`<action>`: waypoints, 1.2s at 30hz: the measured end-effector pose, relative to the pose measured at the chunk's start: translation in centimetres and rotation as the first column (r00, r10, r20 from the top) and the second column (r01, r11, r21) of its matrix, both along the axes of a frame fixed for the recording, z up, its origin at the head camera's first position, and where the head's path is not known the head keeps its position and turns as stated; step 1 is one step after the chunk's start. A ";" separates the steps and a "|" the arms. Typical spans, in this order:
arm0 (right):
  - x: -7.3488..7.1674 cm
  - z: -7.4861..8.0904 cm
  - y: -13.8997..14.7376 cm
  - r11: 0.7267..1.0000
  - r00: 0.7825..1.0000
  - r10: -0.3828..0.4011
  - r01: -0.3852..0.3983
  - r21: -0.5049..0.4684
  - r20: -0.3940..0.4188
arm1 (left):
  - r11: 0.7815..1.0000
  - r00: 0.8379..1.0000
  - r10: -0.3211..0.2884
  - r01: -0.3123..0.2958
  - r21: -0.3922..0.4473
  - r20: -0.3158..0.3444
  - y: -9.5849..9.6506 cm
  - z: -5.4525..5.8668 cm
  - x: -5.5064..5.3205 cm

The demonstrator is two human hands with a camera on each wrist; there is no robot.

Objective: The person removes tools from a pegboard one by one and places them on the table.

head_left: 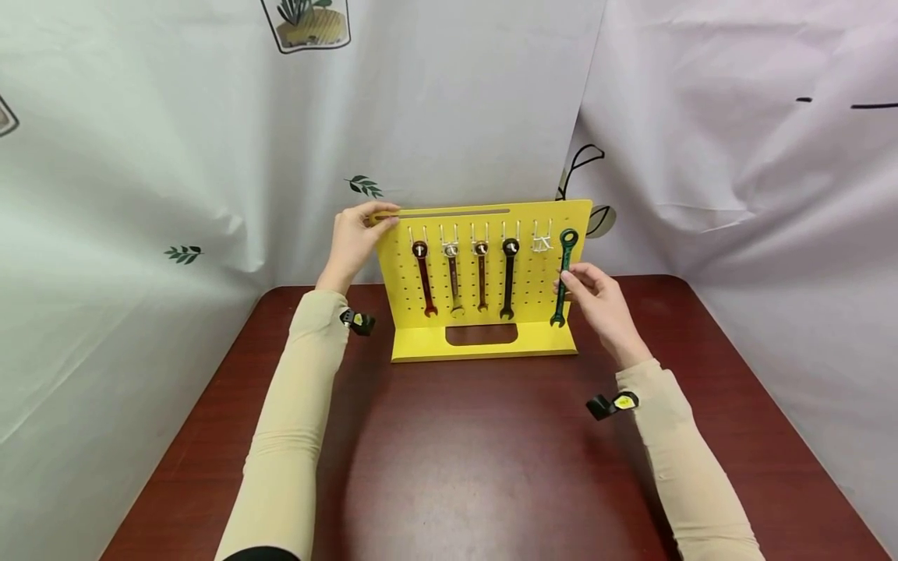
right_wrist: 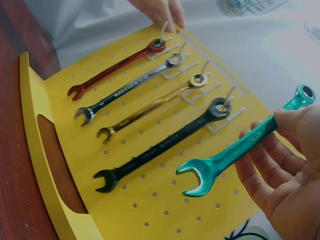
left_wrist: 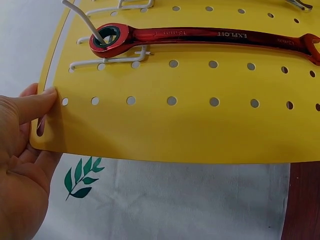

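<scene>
Plainly, the right grip (head_left: 599, 308) is closed in a pinch, thumb and fingers on the shank of a green wrench (right_wrist: 234, 152), whose ring end sits above the grip and open end below. Across from it, the left grip (head_left: 354, 238) pinches the upper left corner of a yellow pegboard (head_left: 536, 288). Between the two grips, from left to right, hang a red wrench (head_left: 425, 280), a silver wrench (right_wrist: 132, 90), a gold wrench (right_wrist: 152, 106) and a black wrench (right_wrist: 162, 150); a white hook (head_left: 542, 238) is just left of the green one. Beneath both grips, the board's foot rests on a dark red-brown surface (head_left: 435, 444), glossy, with a pale sheen on the person's side. Behind the grips and to either side, creased whitish fabric (head_left: 463, 101) walls in the surface, printed with leaf sprigs (head_left: 363, 185) near the left grip and a potted plant (head_left: 312, 23) higher above it.
</scene>
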State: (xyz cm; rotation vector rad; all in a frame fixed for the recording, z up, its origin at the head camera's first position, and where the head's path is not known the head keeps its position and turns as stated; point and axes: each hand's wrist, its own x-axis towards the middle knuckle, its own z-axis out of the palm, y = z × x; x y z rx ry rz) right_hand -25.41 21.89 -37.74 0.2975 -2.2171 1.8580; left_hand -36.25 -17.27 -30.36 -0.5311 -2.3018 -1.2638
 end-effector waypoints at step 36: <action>1.9 -7.6 6.4 0.949 0.950 -0.191 0.113 0.295 0.248 | 0.999 1.000 0.020 -0.020 -0.036 0.009 0.1 0.1 0.2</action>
